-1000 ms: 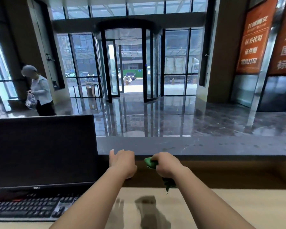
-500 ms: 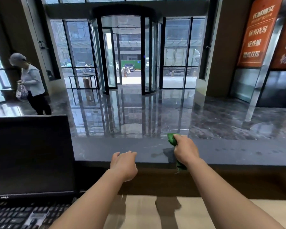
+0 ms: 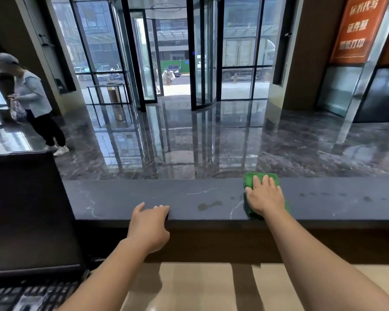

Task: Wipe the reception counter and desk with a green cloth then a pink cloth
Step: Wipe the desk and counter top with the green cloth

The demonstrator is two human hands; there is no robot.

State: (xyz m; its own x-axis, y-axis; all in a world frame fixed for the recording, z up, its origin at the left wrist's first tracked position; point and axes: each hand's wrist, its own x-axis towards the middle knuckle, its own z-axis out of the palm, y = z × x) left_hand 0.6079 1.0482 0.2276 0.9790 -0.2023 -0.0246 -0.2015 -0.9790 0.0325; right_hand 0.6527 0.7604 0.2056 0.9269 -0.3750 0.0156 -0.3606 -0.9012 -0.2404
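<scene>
Green cloth flat on counter, right of centre, lying from far edge to near lip. Right hand spread on top of it, fingers straight, pressing down, no pinch. Left hand braces at near edge, fingertips and thumb resting on stone, holding nothing. Damp smear between hands. Risk: palm pressure only, so cloth may bunch or slide off far edge on long stroke. Leftward sweep heads toward monitor. Pink cloth not in sight.

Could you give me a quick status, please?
Right hand flat on green cloth, pressing it to the counter. Left hand rests on counter's near edge. Dark smear between the hands.
</scene>
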